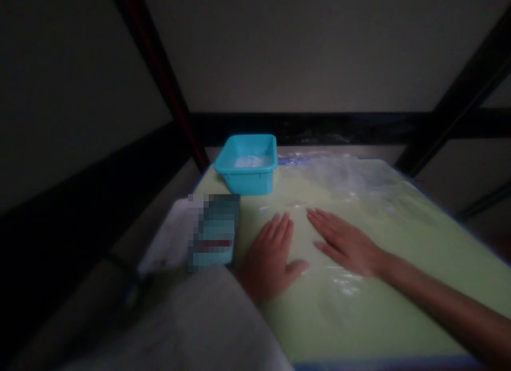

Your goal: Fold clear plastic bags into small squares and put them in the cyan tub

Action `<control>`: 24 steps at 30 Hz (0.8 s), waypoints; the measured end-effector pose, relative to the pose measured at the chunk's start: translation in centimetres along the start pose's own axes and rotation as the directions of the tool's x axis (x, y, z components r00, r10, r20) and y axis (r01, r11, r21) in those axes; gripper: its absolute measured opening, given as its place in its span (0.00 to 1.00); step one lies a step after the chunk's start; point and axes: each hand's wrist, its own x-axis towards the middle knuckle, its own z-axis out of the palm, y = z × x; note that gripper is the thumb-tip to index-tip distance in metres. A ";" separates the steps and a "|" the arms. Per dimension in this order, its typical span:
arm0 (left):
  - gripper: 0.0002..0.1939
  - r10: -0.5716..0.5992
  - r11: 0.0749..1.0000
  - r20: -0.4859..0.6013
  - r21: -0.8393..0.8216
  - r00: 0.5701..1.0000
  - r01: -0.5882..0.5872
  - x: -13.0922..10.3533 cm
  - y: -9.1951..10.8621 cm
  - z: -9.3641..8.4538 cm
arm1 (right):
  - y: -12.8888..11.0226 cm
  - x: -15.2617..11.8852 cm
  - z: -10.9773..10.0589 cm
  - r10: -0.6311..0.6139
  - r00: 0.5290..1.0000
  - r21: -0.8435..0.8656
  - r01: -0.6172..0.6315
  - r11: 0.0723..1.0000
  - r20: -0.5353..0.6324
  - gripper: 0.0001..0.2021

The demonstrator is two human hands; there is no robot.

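Note:
My left hand [271, 259] lies palm down on the pale green tabletop [383, 318], its fingers stretched out and the thumb spread to the right. To its right, my right hand [347, 243] also rests flat, with fingers extended toward the upper left and the thumb apart. Neither hand holds anything. Thin clear plastic film [345, 286] shows glossy creases below my right hand. A pixelated flat teal object [217, 232] lies just left of my left hand.
A turquoise plastic tub [251, 182] with something whitish inside stands at the back left. More crumpled clear film [351, 174] covers the back right. A pale sheet [170, 238] lies at the left edge. A grey sleeve [199, 328] fills the lower left.

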 end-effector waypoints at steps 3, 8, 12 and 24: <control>0.40 0.002 1.000 -0.012 -0.002 1.000 -0.002 -0.1 -0.2 0.3 | 1.1 -0.9 -0.2 0.032 0.999 -0.009 -0.032 0.999 -0.015 0.31; 0.39 0.035 0.999 -0.040 -0.034 0.999 -0.036 -0.3 -0.6 0.0 | 2.0 -1.7 -0.9 0.079 0.997 -0.026 -0.079 0.997 -0.008 0.30; 0.28 0.378 0.918 0.014 -0.134 0.926 -0.373 -0.4 0.6 -1.9 | 1.8 -1.4 -1.3 0.093 0.995 -0.018 -0.092 0.996 0.043 0.30; 0.26 0.737 0.648 0.095 -0.383 0.669 -0.659 -1.5 3.6 -3.5 | -1.5 -0.6 -2.6 0.008 1.000 0.059 -0.007 0.998 -0.015 0.30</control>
